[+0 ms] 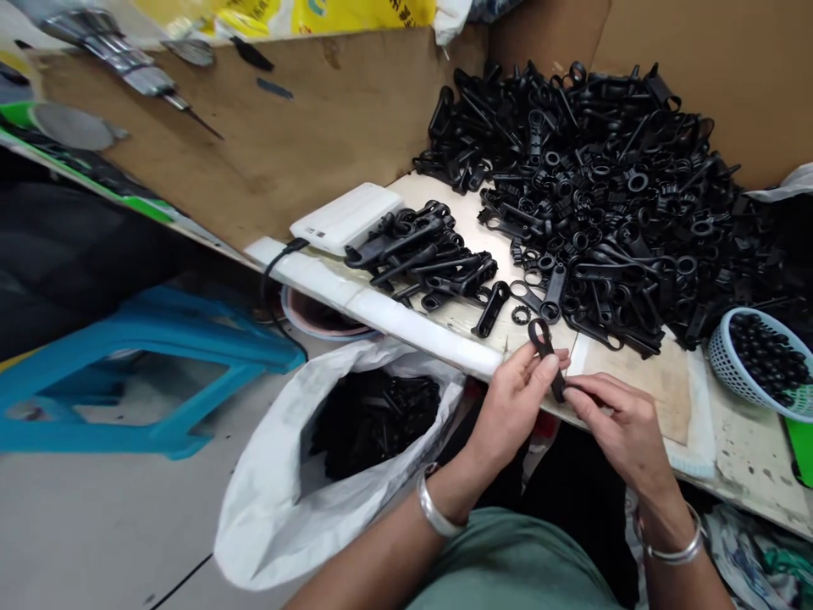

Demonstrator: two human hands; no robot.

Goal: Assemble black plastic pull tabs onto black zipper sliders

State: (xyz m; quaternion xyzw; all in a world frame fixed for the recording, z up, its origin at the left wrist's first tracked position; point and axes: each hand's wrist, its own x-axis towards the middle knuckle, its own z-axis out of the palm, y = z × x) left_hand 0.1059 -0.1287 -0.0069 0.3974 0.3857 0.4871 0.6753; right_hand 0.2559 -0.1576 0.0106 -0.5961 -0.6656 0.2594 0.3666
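Note:
Between my left thumb and fingers is a black plastic part with a ring at its upper end (541, 335), tilted over the table's front edge. My left hand (517, 398) is closed around its middle. At the part's lower end, my right hand (613, 417) is pinched; whether it grips the part itself or a small piece there is hidden by the fingers. Just beyond my hands lie a single black elongated part (491, 310) and a small toothed black ring (521, 315). A large heap of similar black parts (610, 186) covers the back of the table.
A smaller pile of black parts (425, 254) lies beside a white box (346, 218). At right stands a light blue basket (730, 373) of small black pieces. Below the edge, a white sack (267, 508) holds black parts. A blue stool (120, 339) and an electric screwdriver (136, 72) are at left.

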